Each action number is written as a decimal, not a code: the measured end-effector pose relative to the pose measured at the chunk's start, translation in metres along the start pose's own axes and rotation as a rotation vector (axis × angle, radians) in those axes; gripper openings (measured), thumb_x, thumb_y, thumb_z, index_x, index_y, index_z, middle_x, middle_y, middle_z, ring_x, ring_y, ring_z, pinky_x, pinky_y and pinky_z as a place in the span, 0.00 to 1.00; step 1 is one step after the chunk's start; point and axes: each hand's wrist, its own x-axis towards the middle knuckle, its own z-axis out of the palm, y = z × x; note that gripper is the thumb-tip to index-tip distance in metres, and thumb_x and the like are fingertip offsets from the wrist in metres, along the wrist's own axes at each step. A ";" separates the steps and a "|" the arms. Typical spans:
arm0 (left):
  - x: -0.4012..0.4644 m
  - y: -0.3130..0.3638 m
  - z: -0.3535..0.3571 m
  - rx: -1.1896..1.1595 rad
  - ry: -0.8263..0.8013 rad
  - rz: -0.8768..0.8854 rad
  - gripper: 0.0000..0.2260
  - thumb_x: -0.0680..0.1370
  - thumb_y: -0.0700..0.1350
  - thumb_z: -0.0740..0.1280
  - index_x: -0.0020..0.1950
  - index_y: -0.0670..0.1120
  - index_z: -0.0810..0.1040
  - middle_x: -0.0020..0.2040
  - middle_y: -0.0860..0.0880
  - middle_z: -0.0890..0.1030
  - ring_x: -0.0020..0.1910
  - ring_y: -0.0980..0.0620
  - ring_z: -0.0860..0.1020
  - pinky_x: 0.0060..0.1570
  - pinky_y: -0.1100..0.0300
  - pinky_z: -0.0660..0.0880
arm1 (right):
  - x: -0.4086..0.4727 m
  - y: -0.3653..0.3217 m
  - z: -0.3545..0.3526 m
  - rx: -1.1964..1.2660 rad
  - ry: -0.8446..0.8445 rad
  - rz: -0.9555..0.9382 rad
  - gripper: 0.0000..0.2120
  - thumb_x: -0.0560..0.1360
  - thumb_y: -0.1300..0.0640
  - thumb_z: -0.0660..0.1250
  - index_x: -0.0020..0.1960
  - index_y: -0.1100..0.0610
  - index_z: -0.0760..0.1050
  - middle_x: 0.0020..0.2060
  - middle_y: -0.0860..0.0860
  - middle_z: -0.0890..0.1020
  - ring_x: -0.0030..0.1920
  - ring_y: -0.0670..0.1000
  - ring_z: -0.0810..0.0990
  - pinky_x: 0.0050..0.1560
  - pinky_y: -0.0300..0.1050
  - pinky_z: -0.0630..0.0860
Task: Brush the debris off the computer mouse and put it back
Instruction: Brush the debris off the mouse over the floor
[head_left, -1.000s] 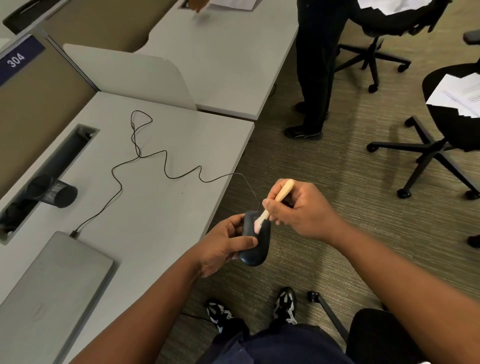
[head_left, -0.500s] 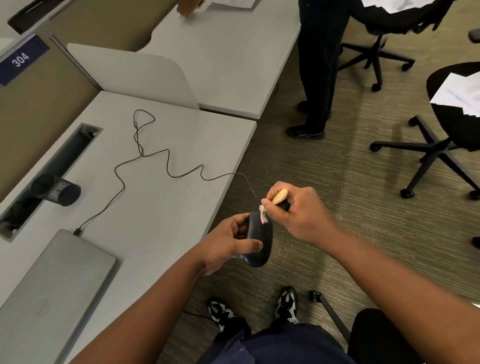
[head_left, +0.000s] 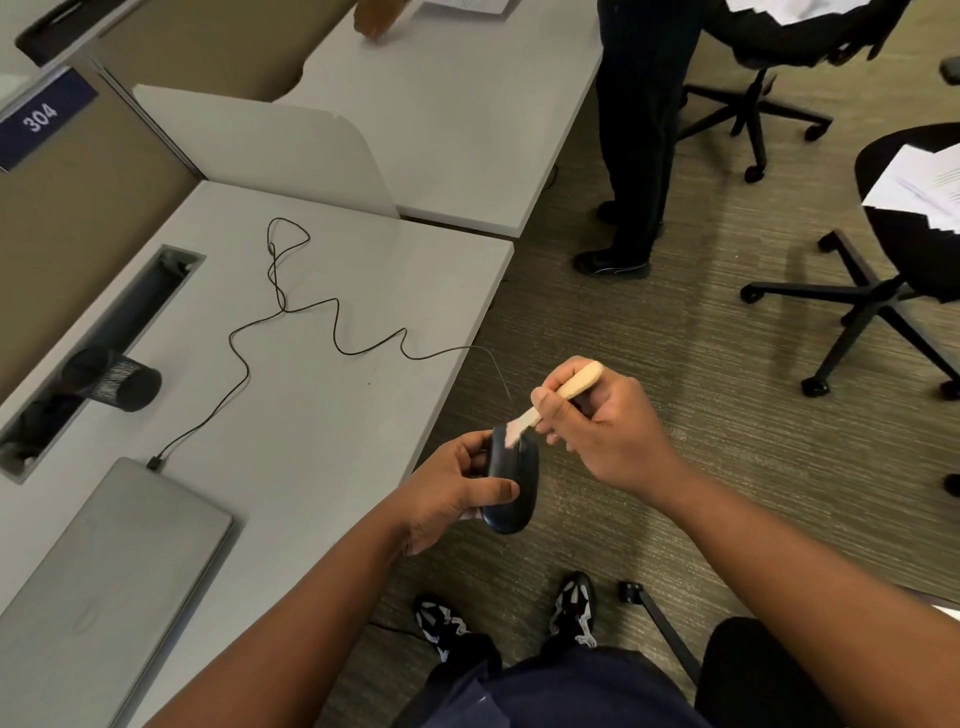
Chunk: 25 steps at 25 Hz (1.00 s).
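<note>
My left hand grips a black computer mouse over the carpet, just off the desk's right edge, thumb across its top. Its thin black cable snakes back over the grey desk to a closed laptop. My right hand holds a small wooden-handled brush, and the pale bristles touch the front end of the mouse.
A black mesh cup lies on its side by the desk's cable slot. A person in dark trousers stands beyond the desk. Office chairs with papers stand on the right. My feet are below.
The brush has swung from the mouse's top up to its front end; its handle tipped down, then rose again to point up and right. The left hand still holds the mouse in the same spot.
</note>
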 end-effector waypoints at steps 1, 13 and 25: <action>0.001 -0.001 0.000 0.006 0.001 0.000 0.33 0.69 0.42 0.79 0.73 0.54 0.76 0.61 0.52 0.86 0.59 0.50 0.84 0.50 0.55 0.81 | 0.001 -0.001 -0.001 0.073 -0.042 0.083 0.08 0.79 0.45 0.70 0.46 0.49 0.79 0.35 0.53 0.86 0.32 0.50 0.84 0.31 0.39 0.77; -0.001 0.000 -0.001 0.027 -0.011 0.018 0.32 0.69 0.44 0.80 0.72 0.55 0.76 0.58 0.55 0.87 0.57 0.52 0.86 0.50 0.57 0.83 | -0.001 0.012 -0.002 -0.100 -0.042 0.025 0.05 0.80 0.47 0.71 0.47 0.46 0.79 0.37 0.49 0.85 0.35 0.49 0.84 0.36 0.45 0.82; -0.001 -0.001 -0.001 0.071 -0.029 0.058 0.37 0.65 0.46 0.80 0.73 0.57 0.76 0.61 0.55 0.85 0.61 0.51 0.84 0.52 0.59 0.82 | 0.000 0.003 -0.001 0.328 -0.089 0.351 0.08 0.80 0.53 0.70 0.53 0.58 0.79 0.42 0.60 0.87 0.39 0.53 0.85 0.35 0.41 0.81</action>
